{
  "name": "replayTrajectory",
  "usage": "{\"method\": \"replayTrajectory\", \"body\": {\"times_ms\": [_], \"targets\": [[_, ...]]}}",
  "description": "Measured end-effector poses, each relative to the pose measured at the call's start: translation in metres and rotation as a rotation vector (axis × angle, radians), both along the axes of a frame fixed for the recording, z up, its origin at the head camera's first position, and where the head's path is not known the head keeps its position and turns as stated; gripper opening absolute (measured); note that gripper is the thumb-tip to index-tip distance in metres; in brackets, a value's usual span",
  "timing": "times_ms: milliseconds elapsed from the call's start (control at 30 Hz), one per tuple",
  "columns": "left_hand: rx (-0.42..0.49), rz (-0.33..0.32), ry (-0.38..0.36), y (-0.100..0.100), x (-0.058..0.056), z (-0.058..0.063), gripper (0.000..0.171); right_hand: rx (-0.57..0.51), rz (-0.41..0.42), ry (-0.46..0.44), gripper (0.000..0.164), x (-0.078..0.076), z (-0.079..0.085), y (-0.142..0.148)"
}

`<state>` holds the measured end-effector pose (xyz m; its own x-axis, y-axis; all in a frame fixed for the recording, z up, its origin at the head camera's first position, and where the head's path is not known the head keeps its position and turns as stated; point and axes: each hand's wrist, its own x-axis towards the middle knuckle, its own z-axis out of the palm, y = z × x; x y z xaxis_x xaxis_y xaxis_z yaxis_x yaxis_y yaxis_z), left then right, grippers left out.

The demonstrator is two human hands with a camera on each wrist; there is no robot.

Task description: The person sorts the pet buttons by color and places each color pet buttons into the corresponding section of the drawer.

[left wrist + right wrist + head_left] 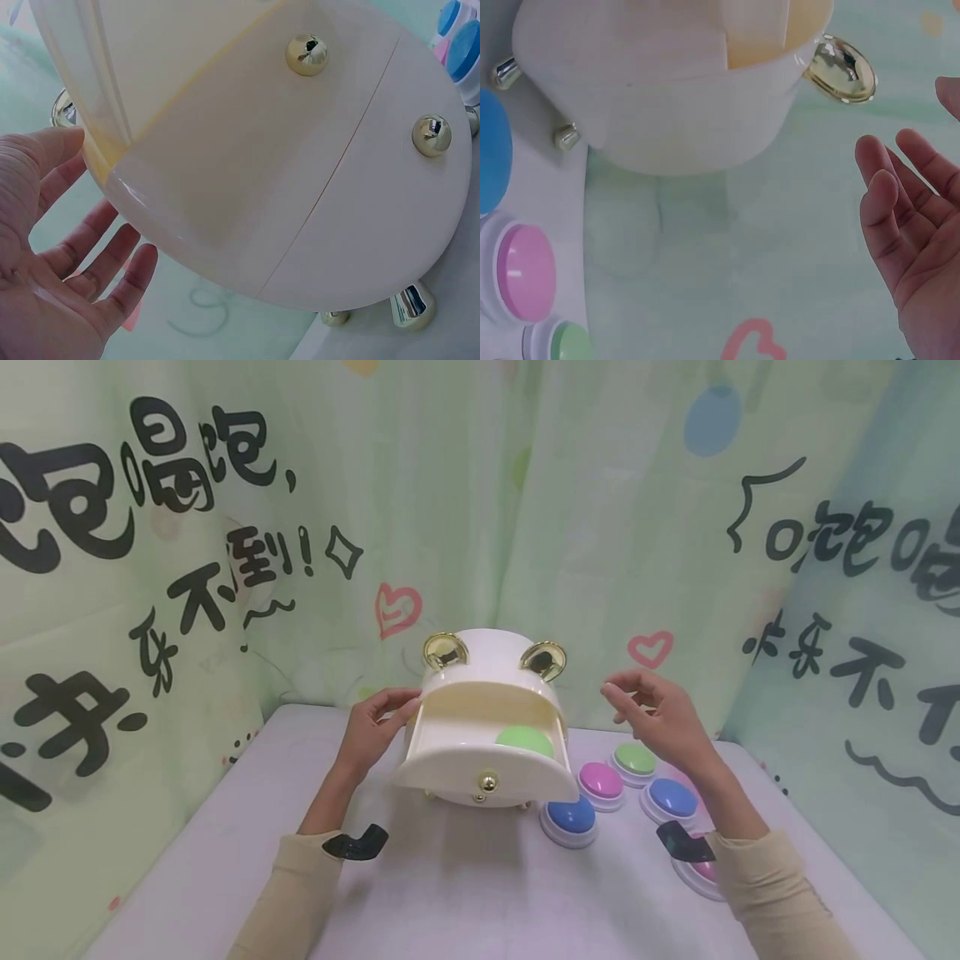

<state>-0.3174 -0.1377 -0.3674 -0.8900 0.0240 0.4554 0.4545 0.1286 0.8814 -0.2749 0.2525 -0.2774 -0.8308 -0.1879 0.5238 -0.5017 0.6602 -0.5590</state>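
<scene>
A white rounded storage box [491, 647] with two gold ears stands on the table, its upper drawer [442, 764] pulled out at the front. Inside the drawer, toward its right end, lies a green round-topped button [525, 740]. My left hand [372, 727] is at the box's left side, fingertips at the edge; the left wrist view shows its thumb and fingers [135, 277] spread and fairly straight. To the right of the box my right hand [660, 718] hangs in the air, apart from everything, with loosely bent fingers [877, 202] and nothing in them.
Right of the box, several push buttons with white bases stand on the white table [450, 893]: a blue one [572, 815], a pink one [601, 781], a green one [634, 759] and others partly behind my right arm. A printed curtain [480, 527] surrounds the table.
</scene>
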Motion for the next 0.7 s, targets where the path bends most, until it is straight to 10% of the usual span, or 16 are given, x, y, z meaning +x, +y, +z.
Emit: {"method": "replayTrajectory", "body": {"times_ms": [700], "targets": [[0.011,0.001,0.018,0.001,-0.001,-0.002,0.03,0.085,-0.068,-0.16,0.042,-0.02,-0.042,0.031]]}}
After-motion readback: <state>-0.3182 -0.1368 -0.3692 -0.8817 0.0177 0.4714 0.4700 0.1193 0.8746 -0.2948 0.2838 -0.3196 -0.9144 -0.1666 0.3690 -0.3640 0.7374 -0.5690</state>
